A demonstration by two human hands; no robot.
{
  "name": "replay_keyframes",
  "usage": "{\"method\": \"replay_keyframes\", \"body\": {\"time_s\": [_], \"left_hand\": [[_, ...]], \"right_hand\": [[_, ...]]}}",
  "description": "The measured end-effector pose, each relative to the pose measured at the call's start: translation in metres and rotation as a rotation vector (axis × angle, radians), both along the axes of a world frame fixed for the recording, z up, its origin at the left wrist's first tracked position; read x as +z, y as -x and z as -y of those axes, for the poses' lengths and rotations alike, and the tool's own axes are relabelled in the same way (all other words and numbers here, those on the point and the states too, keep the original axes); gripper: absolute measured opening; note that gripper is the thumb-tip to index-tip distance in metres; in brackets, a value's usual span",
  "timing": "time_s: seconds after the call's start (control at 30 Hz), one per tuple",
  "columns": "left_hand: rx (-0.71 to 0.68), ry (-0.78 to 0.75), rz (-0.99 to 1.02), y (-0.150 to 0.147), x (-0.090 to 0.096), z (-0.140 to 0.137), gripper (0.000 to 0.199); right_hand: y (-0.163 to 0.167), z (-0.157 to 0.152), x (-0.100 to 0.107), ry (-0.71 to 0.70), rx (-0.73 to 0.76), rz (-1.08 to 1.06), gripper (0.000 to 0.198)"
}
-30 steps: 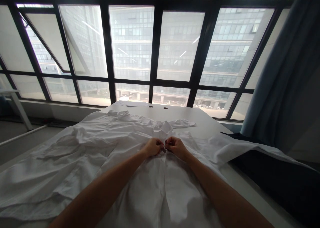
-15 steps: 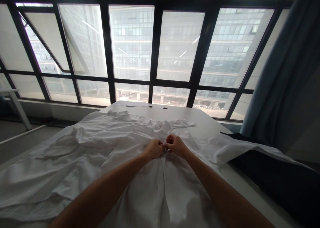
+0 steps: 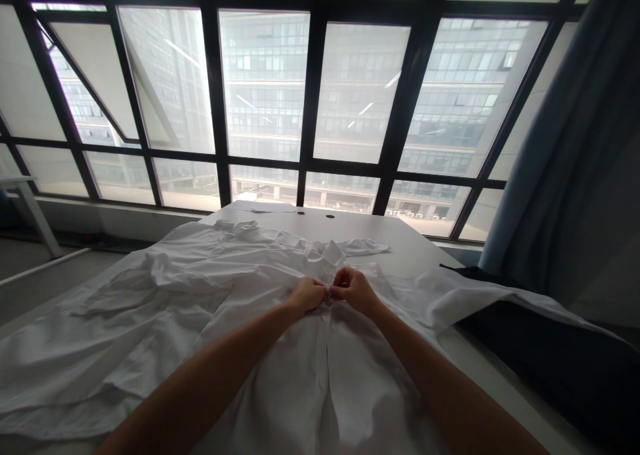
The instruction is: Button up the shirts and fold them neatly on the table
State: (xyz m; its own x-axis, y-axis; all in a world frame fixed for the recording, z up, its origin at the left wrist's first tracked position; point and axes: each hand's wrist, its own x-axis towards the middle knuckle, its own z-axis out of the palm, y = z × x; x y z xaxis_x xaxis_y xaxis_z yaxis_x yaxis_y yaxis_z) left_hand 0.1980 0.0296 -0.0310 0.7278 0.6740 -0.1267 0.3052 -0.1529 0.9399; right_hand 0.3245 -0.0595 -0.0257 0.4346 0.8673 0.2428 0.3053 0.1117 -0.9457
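Observation:
A white shirt (image 3: 280, 375) lies spread over the table, its front opening running toward me and its collar (image 3: 325, 252) at the far end. My left hand (image 3: 309, 295) is closed in a pinch on the front edge, a short way below the collar. Right beside it, my right hand (image 3: 354, 290) pinches the other front edge, thumb and forefinger together. The fingertips of both hands nearly meet over the opening. Any button between them is too small to make out. Below the hands, the two front edges lie slightly apart.
More white cloth (image 3: 135, 308) lies rumpled on the left. A sleeve (image 3: 480, 295) stretches right over a dark item (image 3: 545, 355). The white table (image 3: 405, 242) reaches toward the windows. A blue curtain (image 3: 545, 175) hangs at right; another table's leg (image 3: 40, 218) stands at left.
The fingers of both hands have shifted slightly at the front opening, and the fingertips look closer together. The shirt lies as before.

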Motion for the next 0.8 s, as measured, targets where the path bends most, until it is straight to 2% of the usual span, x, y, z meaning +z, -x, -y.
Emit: {"method": "replay_keyframes", "body": {"time_s": [0.17,0.37,0.6,0.8], "left_hand": [[0.023,-0.020,-0.015,0.0008,0.0022,0.0017,0.021],[0.049,-0.182,0.005,0.0017,0.0015,0.0049,0.019],[0.037,-0.039,0.009,0.0011,0.0031,0.0047,0.020],[0.014,0.024,0.012,0.0041,0.0094,0.0058,0.019]], "right_hand": [[0.0021,-0.0010,0.0000,-0.013,-0.030,-0.122,0.029],[0.0010,-0.0006,0.0006,-0.001,-0.032,-0.204,0.036],[-0.0004,0.0001,0.0013,0.018,0.000,-0.247,0.035],[0.0000,-0.0001,0.0012,0.022,-0.006,-0.215,0.031]]}}
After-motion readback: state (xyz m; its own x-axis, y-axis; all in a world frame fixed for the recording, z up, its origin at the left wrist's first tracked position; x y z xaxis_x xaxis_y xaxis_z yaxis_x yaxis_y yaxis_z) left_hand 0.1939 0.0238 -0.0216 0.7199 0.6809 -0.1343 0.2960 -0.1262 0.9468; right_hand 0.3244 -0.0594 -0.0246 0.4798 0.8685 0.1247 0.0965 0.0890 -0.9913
